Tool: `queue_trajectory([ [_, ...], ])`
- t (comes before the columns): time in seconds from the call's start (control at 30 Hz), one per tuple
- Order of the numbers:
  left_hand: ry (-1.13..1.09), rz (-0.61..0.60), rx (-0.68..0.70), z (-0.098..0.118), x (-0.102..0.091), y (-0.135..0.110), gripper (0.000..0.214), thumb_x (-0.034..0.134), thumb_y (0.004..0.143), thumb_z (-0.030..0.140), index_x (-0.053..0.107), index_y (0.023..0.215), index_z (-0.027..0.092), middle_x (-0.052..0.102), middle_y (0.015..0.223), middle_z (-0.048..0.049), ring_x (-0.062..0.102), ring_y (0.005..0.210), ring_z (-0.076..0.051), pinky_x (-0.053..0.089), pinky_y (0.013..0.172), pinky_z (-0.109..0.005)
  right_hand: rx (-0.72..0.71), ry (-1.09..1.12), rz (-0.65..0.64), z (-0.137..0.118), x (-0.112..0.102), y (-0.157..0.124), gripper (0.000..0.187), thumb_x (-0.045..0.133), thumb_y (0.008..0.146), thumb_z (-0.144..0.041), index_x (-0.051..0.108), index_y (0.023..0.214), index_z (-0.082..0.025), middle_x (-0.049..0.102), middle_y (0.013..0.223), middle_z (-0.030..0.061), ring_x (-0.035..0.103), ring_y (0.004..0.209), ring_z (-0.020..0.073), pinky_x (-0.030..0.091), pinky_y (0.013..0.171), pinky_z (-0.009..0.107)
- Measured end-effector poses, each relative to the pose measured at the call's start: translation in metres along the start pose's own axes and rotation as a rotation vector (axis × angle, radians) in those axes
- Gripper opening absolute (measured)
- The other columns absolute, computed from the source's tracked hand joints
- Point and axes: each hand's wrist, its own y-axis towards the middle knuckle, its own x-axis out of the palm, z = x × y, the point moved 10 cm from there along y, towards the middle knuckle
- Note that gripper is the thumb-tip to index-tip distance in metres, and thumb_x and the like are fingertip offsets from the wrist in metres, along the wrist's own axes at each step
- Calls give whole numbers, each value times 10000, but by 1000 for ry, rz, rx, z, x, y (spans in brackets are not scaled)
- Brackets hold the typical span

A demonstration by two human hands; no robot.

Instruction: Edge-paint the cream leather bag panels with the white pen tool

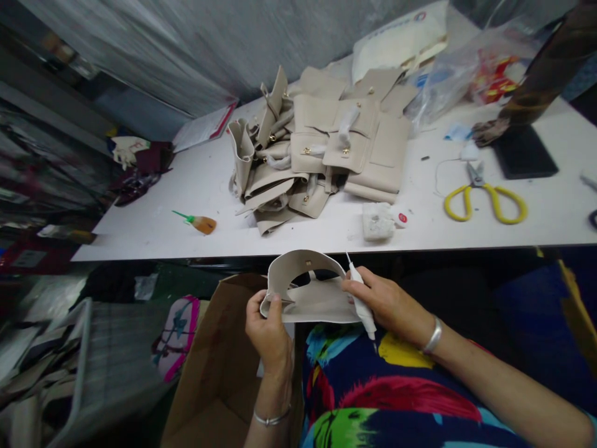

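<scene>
Just in front of the table edge, my left hand [269, 326] grips a small beige bag [321, 302] by its left end, thumb on the inside. The bag's flap curves upward with a small metal fitting near its middle, and its opening faces me. At its right end is my right hand [385, 302], closed around a slim white tool [362, 305] with a thin pointed tip directed up and a narrow dark end below. The right fingertips are close to the bag's edge; whether they also pinch it I cannot tell.
A heap of beige bags [345, 143] covers the table's middle. On the white table [153, 218] are a glue bottle [201, 224], a white block [377, 221], yellow-handled scissors [485, 199] and a black box [525, 151]. A cardboard box [209, 373] stands below left, beside a crate [125, 361].
</scene>
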Motion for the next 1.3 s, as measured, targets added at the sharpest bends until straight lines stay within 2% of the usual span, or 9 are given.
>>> queue_trajectory([
  [0.23, -46, -63, -6, -3, -9, -6, 287, 796, 797, 348, 715, 1021, 188, 705, 945, -9, 642, 856, -162, 495, 771, -273, 35, 141, 61, 7, -8, -2, 413, 458, 949, 7, 546, 1268, -241, 591, 1210, 87, 621, 1002, 178, 538, 843, 285],
  [0.4, -205, -72, -16, 0, -25, 1, 297, 687, 858, 430, 715, 996, 169, 695, 889, -33, 650, 769, -164, 513, 643, -258, 50, 514, 262, 15, -27, -7, 284, 565, 958, -76, 543, 1167, -267, 596, 1160, 46, 624, 1018, 168, 530, 895, 317],
  [0.6, -250, 79, 298, 77, -52, 40, 182, 757, 719, 260, 678, 856, 170, 600, 678, 28, 562, 569, -146, 490, 521, -275, -19, 746, 299, -7, -46, -3, 268, 592, 968, -103, 523, 1154, -283, 588, 1168, 33, 612, 1046, 162, 529, 944, 356],
  [0.67, -247, -104, 412, 113, -29, 46, 178, 776, 720, 205, 713, 884, 175, 642, 731, 7, 600, 626, -157, 530, 612, -300, -71, 774, 290, -19, -51, 1, 274, 586, 977, -95, 518, 1159, -287, 583, 1173, 30, 605, 1059, 156, 525, 953, 353],
  [0.77, -116, -726, 463, 149, 48, 23, 226, 777, 784, 261, 779, 997, 187, 734, 969, -86, 695, 900, -243, 577, 826, -370, -75, 776, 292, -25, -54, 5, 276, 593, 984, -102, 513, 1172, -288, 576, 1189, 34, 606, 1074, 158, 524, 951, 348],
  [0.87, 98, -1299, 521, 154, 112, -33, 404, 789, 810, 320, 761, 1197, 206, 736, 1224, -126, 665, 1165, -309, 528, 1035, -437, -59, 719, 312, -22, -53, 7, 280, 618, 978, -109, 525, 1172, -287, 586, 1219, 47, 620, 1098, 173, 526, 949, 347],
  [0.93, 209, -1492, 587, 150, 137, -62, 490, 806, 798, 292, 721, 1275, 220, 724, 1278, -109, 657, 1185, -294, 502, 1068, -434, -26, 673, 350, -16, -53, 5, 279, 659, 964, -126, 541, 1162, -284, 594, 1238, 53, 630, 1104, 183, 528, 940, 338],
  [1.07, 274, -1512, 511, 128, 165, -74, 346, 777, 824, 249, 753, 1164, 192, 757, 1154, -85, 694, 1068, -252, 522, 986, -381, 80, 632, 471, 1, -56, -2, 254, 710, 941, -146, 569, 1114, -267, 621, 1202, 42, 650, 1021, 162, 528, 879, 295],
  [1.3, 122, -1339, 359, 108, 165, -61, 238, 793, 820, 232, 783, 1054, 195, 790, 1103, -72, 720, 1054, -238, 516, 982, -342, 189, 574, 595, 19, -54, -9, 286, 739, 907, -124, 599, 1118, -256, 656, 1089, 30, 659, 1012, 182, 520, 879, 313],
])
